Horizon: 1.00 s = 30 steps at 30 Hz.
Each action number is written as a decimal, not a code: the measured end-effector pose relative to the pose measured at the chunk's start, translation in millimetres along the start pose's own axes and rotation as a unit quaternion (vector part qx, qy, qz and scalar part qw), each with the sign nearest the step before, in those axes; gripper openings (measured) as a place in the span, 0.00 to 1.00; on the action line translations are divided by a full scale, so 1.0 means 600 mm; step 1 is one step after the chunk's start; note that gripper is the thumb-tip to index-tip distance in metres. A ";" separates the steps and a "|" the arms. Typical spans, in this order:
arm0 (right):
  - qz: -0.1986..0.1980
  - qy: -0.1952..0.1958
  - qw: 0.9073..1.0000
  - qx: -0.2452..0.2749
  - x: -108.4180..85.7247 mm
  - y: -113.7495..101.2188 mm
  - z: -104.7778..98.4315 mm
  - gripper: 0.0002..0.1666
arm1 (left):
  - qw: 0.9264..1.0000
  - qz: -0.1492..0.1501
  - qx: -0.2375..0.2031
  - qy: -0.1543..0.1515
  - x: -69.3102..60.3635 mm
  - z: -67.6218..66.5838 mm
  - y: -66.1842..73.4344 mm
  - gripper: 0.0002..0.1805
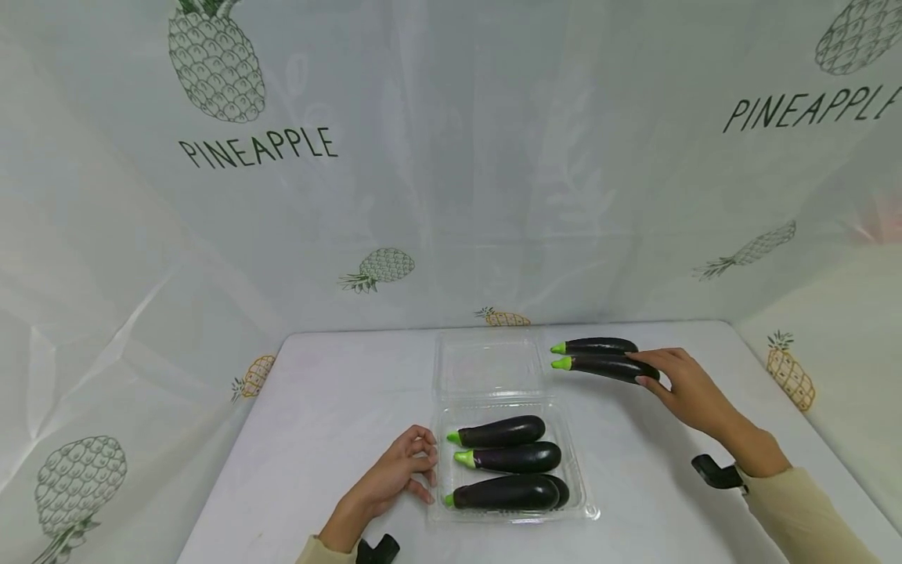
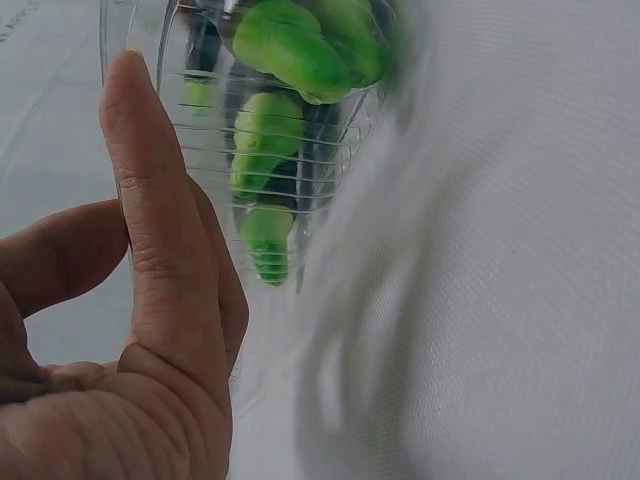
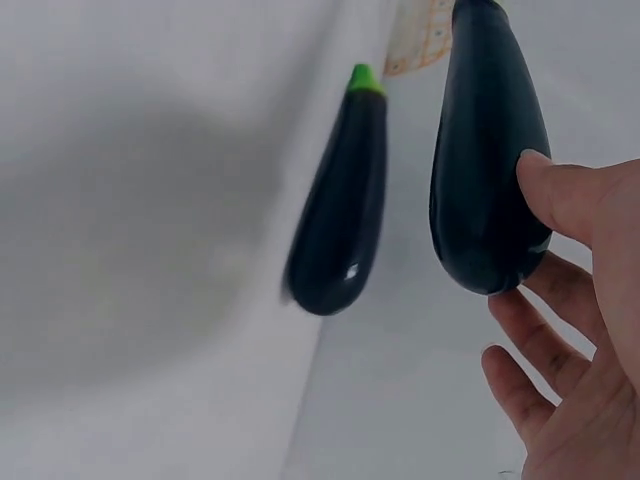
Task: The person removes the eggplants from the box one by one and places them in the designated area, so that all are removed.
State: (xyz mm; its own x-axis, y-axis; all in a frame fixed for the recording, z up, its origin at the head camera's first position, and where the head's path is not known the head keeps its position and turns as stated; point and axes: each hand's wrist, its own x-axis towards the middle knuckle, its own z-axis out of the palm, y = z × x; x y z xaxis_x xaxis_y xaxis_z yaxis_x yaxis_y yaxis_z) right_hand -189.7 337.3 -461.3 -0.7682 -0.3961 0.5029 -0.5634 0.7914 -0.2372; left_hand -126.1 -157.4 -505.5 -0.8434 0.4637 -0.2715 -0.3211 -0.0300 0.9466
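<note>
One held eggplant (image 1: 609, 368): glossy, green-tipped, apparently raised over the table's (image 1: 352, 399) right rear. Right hand (image 1: 687, 395): thumb and fingers pinching its thick end; smooth skin and one-ended hold could let it slip or tip. Second eggplant (image 1: 602, 344): just behind. Clear container (image 1: 579, 482), lid (image 1: 489, 364) open: four eggplants (image 1: 517, 457); crowding could make another roll off. Left hand (image 1: 395, 474): fingers loosely bent beside its left wall; contact unclear.

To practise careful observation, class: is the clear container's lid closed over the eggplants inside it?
No, the lid lies folded open beyond the tray, leaving the eggplants there uncovered.
</note>
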 end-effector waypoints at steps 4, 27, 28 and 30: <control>0.004 -0.006 1.000 -0.001 -0.001 0.012 0.007 0.30 | 1.000 0.001 0.001 0.000 0.000 -0.001 0.001 0.13; -0.002 -0.035 0.999 -0.021 -0.003 0.052 0.054 0.29 | 1.000 -0.003 0.002 0.003 -0.003 0.000 0.001 0.15; -0.001 -0.039 0.999 -0.024 -0.003 0.053 0.056 0.29 | 1.000 -0.003 0.002 0.003 -0.003 0.000 0.001 0.15; 0.000 -0.045 0.999 -0.030 -0.003 0.055 0.059 0.29 | 1.000 -0.004 0.001 0.002 -0.003 0.001 0.002 0.15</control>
State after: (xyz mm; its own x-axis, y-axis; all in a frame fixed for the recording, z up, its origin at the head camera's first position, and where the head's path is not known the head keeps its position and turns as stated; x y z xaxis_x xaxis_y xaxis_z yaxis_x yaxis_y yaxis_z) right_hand -217.8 347.4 -499.4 -0.7944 -0.4342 0.4247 -0.5459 0.8169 -0.1861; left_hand -124.5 -157.8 -503.8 -0.8426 0.4605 -0.2792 -0.3262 -0.0240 0.9450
